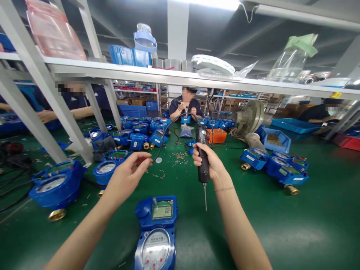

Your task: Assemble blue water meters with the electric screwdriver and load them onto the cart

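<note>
My right hand [206, 159] grips a black electric screwdriver [203, 150], its thin bit pointing down above the green bench. From its top a black cable [165, 133] arcs over to the left, down to my left hand [133, 168]. There my thumb and fingers close around the cable. Below, between my forearms, lies a blue water meter [156, 232] with a lit display reading about 0.2 and a round dial under it. Small screws [180, 155] are scattered on the bench beyond my hands, near a small clear disc [158, 160].
More blue meters with brass fittings stand left [57, 185] and right [289, 170]. A blue bin [274, 138] holds small parts; an orange box [216, 135] and a blower [250, 116] stand farther back. A shelf [168, 77] crosses above. Other people sit around the bench.
</note>
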{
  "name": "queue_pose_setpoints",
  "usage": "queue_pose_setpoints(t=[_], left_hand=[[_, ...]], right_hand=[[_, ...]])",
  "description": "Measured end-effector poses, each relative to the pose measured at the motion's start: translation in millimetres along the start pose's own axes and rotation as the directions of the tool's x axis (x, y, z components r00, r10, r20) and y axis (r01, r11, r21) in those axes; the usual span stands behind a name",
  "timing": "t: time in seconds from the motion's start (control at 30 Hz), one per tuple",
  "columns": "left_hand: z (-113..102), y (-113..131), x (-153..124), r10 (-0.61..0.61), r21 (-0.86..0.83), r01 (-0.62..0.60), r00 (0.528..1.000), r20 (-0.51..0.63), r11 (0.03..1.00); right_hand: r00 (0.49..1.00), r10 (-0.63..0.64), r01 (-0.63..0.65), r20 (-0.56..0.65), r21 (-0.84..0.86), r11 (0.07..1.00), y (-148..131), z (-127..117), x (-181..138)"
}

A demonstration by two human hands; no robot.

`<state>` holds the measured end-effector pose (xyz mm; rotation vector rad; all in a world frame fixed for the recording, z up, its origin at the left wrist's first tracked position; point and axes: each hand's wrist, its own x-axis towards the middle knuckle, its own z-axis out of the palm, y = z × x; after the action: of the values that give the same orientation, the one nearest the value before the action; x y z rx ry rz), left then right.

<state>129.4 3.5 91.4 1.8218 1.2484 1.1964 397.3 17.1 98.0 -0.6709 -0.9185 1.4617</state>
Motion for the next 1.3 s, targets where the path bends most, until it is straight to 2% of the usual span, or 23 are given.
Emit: queue_pose_setpoints(t=[0.1, 0.17, 0.3, 0.37, 0.43, 0.5, 0.57, 0.6, 0.63, 0.7, 0.73, 0.77, 0.8, 0.83, 0.9, 0.97, 1.03, 1.07, 1.1, 1.13, 1.2, 1.27, 1.3], left_hand=[[14, 19, 1, 0.018, -0.043, -0.01, 0.983, 0.182, 0.999], [24, 38, -9, 0.031, -0.105, -0.002, 0.959, 0.282, 0.994], [47, 72, -48, 0.042, -0.255, 0.07, 0.911, 0.41, 0.964], [58, 81, -69, 0.033, -0.271, 0.067, 0.936, 0.349, 0.96], [66, 83, -85, -0.002, -0.314, 0.095, 0.959, 0.283, 0.945], [70, 80, -96, -0.016, -0.466, 0.189, 0.937, 0.35, 0.864], [71, 75, -103, 0.089, -0.688, 0.323, 0.867, 0.49, 0.65], [72, 71, -106, 0.168, -0.765, 0.388, 0.829, 0.534, 0.513], [74, 67, -108, 0.243, -0.808, 0.436, 0.799, 0.55, 0.397], [78, 58, -110, 0.346, -0.84, 0.458, 0.769, 0.538, 0.291], [80, 54, -111, 0.377, -0.845, 0.442, 0.759, 0.531, 0.3], [81, 52, -112, 0.403, -0.846, 0.42, 0.748, 0.528, 0.328], [81, 50, -112, 0.424, -0.844, 0.405, 0.735, 0.53, 0.352], [80, 50, -112, 0.437, -0.835, 0.406, 0.717, 0.543, 0.372], [74, 52, -115, 0.406, -0.81, 0.411, 0.713, 0.572, 0.418], [63, 55, -121, 0.28, -0.752, 0.326, 0.784, 0.554, 0.573], [51, 52, -130, 0.137, -0.571, 0.116, 0.915, 0.38, 0.813], [44, 48, -135, 0.097, -0.423, 0.011, 0.967, 0.234, 0.906], [38, 41, -140, 0.085, -0.273, -0.063, 0.994, 0.072, 0.96], [32, 33, -145, 0.069, -0.155, -0.083, 0.993, -0.091, 0.984], [22, 13, -153, -0.013, -0.043, -0.002, 0.942, -0.336, 0.999], [18, -6, -156, -0.165, -0.062, 0.153, 0.904, -0.395, 0.986], [19, -14, -157, -0.247, -0.107, 0.223, 0.905, -0.346, 0.969]], right_hand=[[1.0, -0.03, 0.028, 0.006, 0.16, 0.987, -8, 17, -9], [0.99, -0.11, 0.127, -0.087, 0.223, 0.966, -10, 31, -16], [0.899, -0.349, 0.374, -0.266, 0.049, 0.926, -4, 67, -38], [0.877, -0.404, 0.399, -0.259, -0.075, 0.914, 0, 84, -52], [0.893, -0.395, 0.371, -0.216, -0.142, 0.918, 1, 97, -65], [0.941, -0.321, 0.314, -0.109, -0.083, 0.946, -1, 103, -74], [0.972, -0.211, 0.2, 0.1, 0.105, 0.974, -2, 107, -78], [0.957, -0.168, 0.113, 0.237, 0.228, 0.967, 0, 109, -78], [0.91, -0.159, 0.013, 0.384, 0.355, 0.935, 4, 112, -78], [0.739, -0.259, -0.194, 0.622, 0.565, 0.802, 15, 119, -76], [0.649, -0.341, -0.278, 0.68, 0.63, 0.725, 21, 124, -76], [0.59, -0.393, -0.339, 0.705, 0.658, 0.672, 26, 128, -76], [0.567, -0.401, -0.368, 0.72, 0.656, 0.659, 29, 131, -77], [0.575, -0.361, -0.369, 0.734, 0.627, 0.686, 29, 134, -78], [0.659, -0.164, -0.328, 0.734, 0.477, 0.816, 19, 138, -77], [0.75, 0.014, -0.251, 0.662, 0.265, 0.931, 0, 138, -70], [0.815, 0.096, -0.175, 0.571, 0.086, 0.981, -20, 137, -57], [0.838, 0.125, -0.157, 0.531, 0.015, 0.987, -28, 135, -50], [0.855, 0.149, -0.143, 0.496, -0.05, 0.988, -34, 132, -42], [0.87, 0.173, -0.138, 0.461, -0.109, 0.984, -37, 130, -35], [0.892, 0.195, -0.118, 0.407, -0.208, 0.971, -37, 125, -26], [0.904, 0.166, -0.068, 0.394, -0.249, 0.966, -30, 122, -24], [0.907, 0.136, -0.035, 0.398, -0.25, 0.968, -25, 122, -26]])
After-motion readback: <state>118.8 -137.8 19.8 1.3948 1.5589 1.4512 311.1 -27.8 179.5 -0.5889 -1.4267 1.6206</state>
